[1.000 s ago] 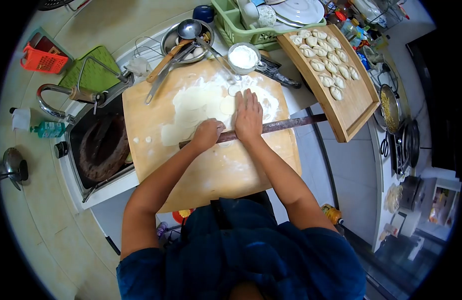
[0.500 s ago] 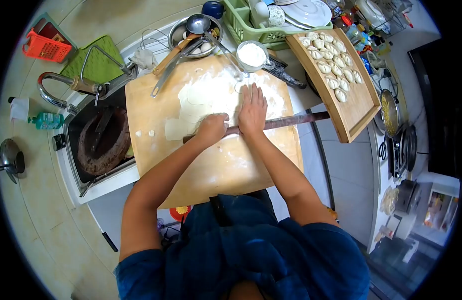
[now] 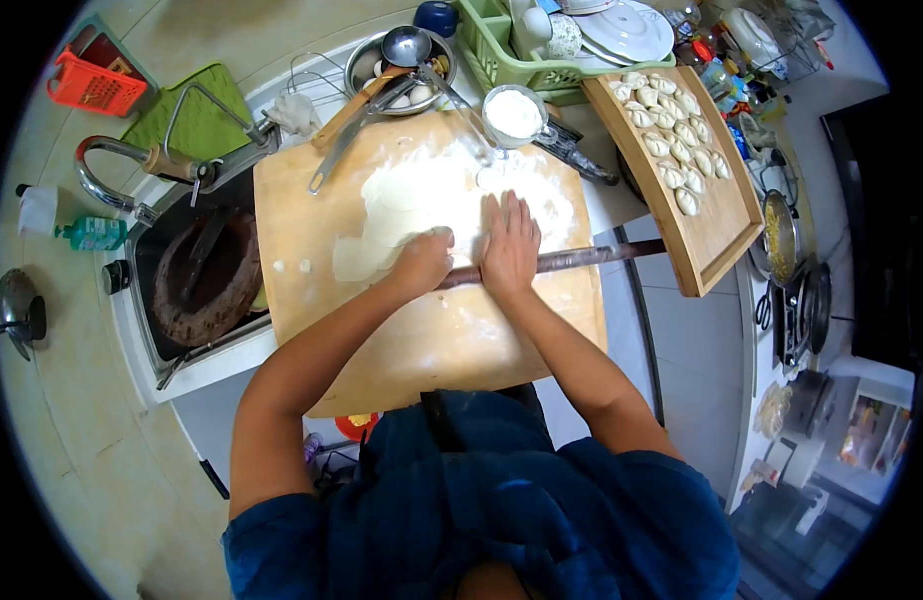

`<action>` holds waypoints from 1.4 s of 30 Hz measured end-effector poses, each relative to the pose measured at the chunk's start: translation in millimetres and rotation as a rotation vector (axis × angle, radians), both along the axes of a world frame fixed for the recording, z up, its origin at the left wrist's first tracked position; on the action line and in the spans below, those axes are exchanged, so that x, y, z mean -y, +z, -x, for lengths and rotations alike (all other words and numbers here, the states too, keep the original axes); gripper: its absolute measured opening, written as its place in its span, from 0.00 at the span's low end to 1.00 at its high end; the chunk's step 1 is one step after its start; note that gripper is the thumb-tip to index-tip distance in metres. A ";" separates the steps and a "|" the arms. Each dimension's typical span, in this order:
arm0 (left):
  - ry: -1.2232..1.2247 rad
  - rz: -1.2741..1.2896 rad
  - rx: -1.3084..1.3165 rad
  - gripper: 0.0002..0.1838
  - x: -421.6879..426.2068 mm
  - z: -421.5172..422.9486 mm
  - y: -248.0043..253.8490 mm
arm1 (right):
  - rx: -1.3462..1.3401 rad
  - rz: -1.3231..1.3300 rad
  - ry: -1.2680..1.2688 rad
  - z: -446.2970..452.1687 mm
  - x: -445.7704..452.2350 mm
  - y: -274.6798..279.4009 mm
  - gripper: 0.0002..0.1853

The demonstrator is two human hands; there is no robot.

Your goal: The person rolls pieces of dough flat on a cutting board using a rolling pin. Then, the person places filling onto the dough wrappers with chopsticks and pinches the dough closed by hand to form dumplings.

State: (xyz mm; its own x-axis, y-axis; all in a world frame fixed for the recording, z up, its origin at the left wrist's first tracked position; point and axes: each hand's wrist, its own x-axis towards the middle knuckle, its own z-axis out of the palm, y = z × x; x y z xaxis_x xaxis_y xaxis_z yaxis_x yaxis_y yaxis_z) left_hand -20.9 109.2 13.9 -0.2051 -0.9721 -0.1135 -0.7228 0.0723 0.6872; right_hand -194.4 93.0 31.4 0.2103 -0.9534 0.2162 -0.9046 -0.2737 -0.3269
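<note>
My right hand (image 3: 511, 245) lies flat across a dark rolling pin (image 3: 591, 257), fingers stretched forward over the floured wooden board (image 3: 431, 350). Beside it, my left hand (image 3: 421, 263) is closed with its fingers curled, near the pin's left end. What those fingers hold, if anything, is hidden. Thin pale dough wrappers (image 3: 396, 200) lie overlapping in loose flour just ahead of my left hand. Two small dough pieces (image 3: 304, 266) sit at the board's left side. Beyond my right fingertips is a small round of dough (image 3: 489, 178).
A wooden tray (image 3: 716, 240) of dumplings (image 3: 676, 130) stands to the right. Behind the board are a glass cup of flour (image 3: 513, 115), a metal bowl (image 3: 436, 95) with a ladle (image 3: 406, 46), and a green dish rack (image 3: 511, 70). The sink (image 3: 161, 340) lies left.
The rolling pin has shifted right, its left end now close to my left hand instead of reaching past it. Both hands stay in nearly the same places.
</note>
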 end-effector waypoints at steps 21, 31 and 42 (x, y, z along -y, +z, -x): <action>-0.026 -0.096 0.078 0.06 9.6 3.3 2.9 | -0.008 0.030 0.000 -18.9 28.3 -10.4 0.29; 0.089 -0.159 -0.053 0.07 -30.5 -10.7 4.0 | -0.018 -0.032 0.054 7.9 -42.8 -6.2 0.28; 0.191 0.016 -0.018 0.08 -6.8 -6.8 -6.9 | -0.012 -0.066 0.104 18.6 -71.2 -14.2 0.28</action>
State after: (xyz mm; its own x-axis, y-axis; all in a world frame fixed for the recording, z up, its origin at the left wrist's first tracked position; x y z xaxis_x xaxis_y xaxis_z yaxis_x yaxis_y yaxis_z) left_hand -14.1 115.9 7.0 -0.0180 -0.9952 -0.0961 -0.7121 -0.0547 0.6999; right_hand -213.0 164.2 17.3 0.3108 -0.9384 0.1510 -0.8764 -0.3444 -0.3365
